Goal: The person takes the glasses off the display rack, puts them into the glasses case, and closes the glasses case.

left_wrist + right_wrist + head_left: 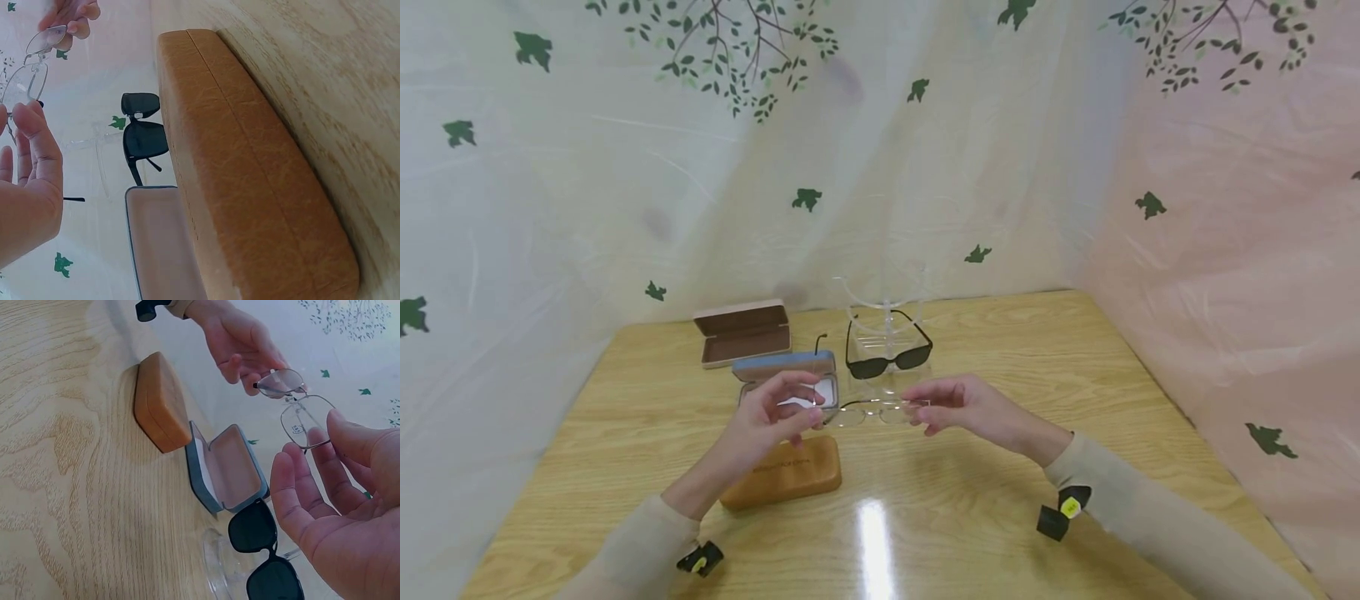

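Both hands hold a pair of thin metal-framed eyeglasses [891, 413] up above the table, one at each side of the frame. My left hand [772, 414] pinches the left side near the hinge; one temple with a dark tip sticks up beside its fingers. My right hand [962, 407] pinches the right rim between thumb and fingers, seen closely in the right wrist view, where the clear lens [306, 422] shows a small printed mark. Below the left hand lies a closed tan-brown glasses case [797, 475]. Behind that hand is an open blue-grey glasses case [784, 364], partly hidden.
Black sunglasses [891, 363] hang on a clear acrylic display stand [886, 310] behind the eyeglasses. An open case with a brown lining [747, 343] stands at the back left. Patterned cloth [880, 167] encloses the wooden table [1000, 517] at the back and sides.
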### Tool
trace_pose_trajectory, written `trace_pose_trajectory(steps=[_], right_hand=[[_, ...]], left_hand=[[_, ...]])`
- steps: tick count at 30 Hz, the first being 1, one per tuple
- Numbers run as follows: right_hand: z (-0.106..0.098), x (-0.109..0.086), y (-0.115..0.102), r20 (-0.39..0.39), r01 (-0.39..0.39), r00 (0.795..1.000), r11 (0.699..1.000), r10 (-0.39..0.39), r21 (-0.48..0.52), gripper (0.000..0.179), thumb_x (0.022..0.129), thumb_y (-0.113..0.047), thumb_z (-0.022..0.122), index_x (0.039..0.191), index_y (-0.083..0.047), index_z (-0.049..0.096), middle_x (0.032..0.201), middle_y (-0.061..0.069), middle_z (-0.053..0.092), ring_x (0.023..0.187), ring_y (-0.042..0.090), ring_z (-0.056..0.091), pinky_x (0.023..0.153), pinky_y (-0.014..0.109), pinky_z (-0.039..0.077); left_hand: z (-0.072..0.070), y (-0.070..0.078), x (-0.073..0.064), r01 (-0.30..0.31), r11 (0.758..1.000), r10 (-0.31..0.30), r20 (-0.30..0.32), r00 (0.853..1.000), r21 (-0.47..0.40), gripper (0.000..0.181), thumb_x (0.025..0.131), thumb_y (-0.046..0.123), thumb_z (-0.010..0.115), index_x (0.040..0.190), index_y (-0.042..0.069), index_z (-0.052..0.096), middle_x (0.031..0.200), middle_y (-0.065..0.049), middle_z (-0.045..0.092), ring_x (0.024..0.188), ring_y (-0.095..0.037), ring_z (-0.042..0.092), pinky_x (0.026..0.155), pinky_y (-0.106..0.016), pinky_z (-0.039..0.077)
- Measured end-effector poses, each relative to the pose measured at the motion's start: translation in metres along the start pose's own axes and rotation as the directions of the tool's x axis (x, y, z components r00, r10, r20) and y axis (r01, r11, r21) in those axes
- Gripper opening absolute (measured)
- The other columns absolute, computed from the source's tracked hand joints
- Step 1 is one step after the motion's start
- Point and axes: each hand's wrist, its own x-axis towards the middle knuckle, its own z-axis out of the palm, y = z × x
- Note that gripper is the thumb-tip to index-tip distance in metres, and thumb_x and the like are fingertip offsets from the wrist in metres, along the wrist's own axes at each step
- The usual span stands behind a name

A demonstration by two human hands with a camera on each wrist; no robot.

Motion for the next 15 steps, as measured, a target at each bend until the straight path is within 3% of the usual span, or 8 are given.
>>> trace_pose_trajectory(steps=[7,11,15], right_hand=[[-0.0004,0.0001,-0.0006,0.002,0.013,1.000,1.000,-0.013,-0.007,0.035,0.095,-0.016,0.061,0.128,-0.007,0.058,0.119,0.013,0.063,0.109,0.040,0.057,0.085,0.044,0.053],[-0.0011,0.0011,-0.0011,0.004,0.011,1.000,1.000,-0.011,-0.012,0.039,0.095,-0.019,0.061,0.131,-0.005,0.055,0.121,0.015,0.062,0.109,0.038,0.057,0.085,0.044,0.052],[-0.0020,0.0029,-0.0010,-0.006,0.005,1.000,1.000,-0.005,-0.008,0.041,0.094,-0.020,0.062,0.131,-0.004,0.055,0.122,0.018,0.060,0.108,0.033,0.058,0.086,0.043,0.053]], left_hand=[[-0.0007,-0.0006,0.0005,-0.018,0.999,0.018,0.007,1.000,-0.028,0.052,0.092,0.007,0.063,0.138,0.012,0.041,0.113,-0.027,0.054,0.088,-0.035,0.063,0.058,-0.045,0.055],[-0.0012,0.0005,0.0011,-0.011,0.999,0.011,-0.005,1.000,-0.046,0.065,0.093,0.008,0.062,0.147,0.021,0.028,0.114,-0.022,0.057,0.087,-0.029,0.064,0.058,-0.040,0.055],[-0.0011,0.0005,0.0011,0.002,0.999,-0.003,-0.017,1.000,-0.050,0.069,0.093,0.010,0.063,0.149,0.024,0.027,0.113,-0.017,0.057,0.087,-0.028,0.065,0.059,-0.038,0.055]])
